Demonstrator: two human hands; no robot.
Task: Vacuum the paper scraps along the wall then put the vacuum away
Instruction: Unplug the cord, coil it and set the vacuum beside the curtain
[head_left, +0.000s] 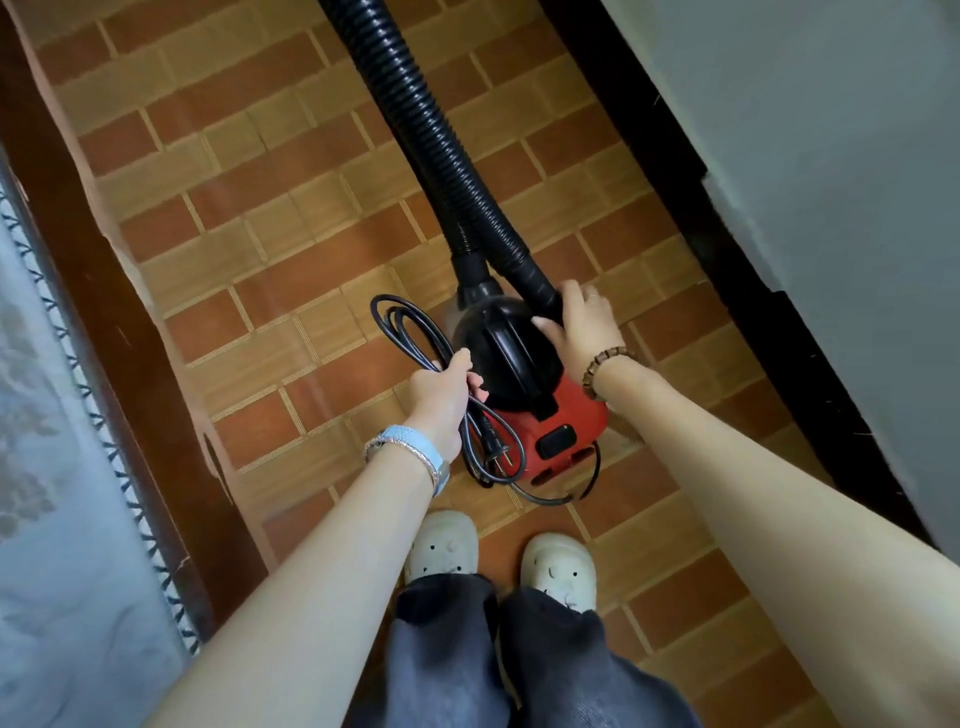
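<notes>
A small red vacuum (563, 423) with a black domed top stands on the brick-pattern floor in front of my feet. Its ribbed black hose (415, 119) runs up and away out of the top of the view. My left hand (441, 397) is closed around a looped bundle of the black power cord (402, 325), just left of the vacuum; the plug (496, 452) hangs below the hand. My right hand (584, 325) grips the hose end where it lies on the vacuum's dome. No paper scraps show on the floor.
A grey wall (831, 156) with a black skirting strip (727, 249) runs along the right. On the left is a dark wooden bed frame (104, 291) with a pale cover (47, 441). The floor strip between them is narrow. My slippers (558, 569) stand just behind the vacuum.
</notes>
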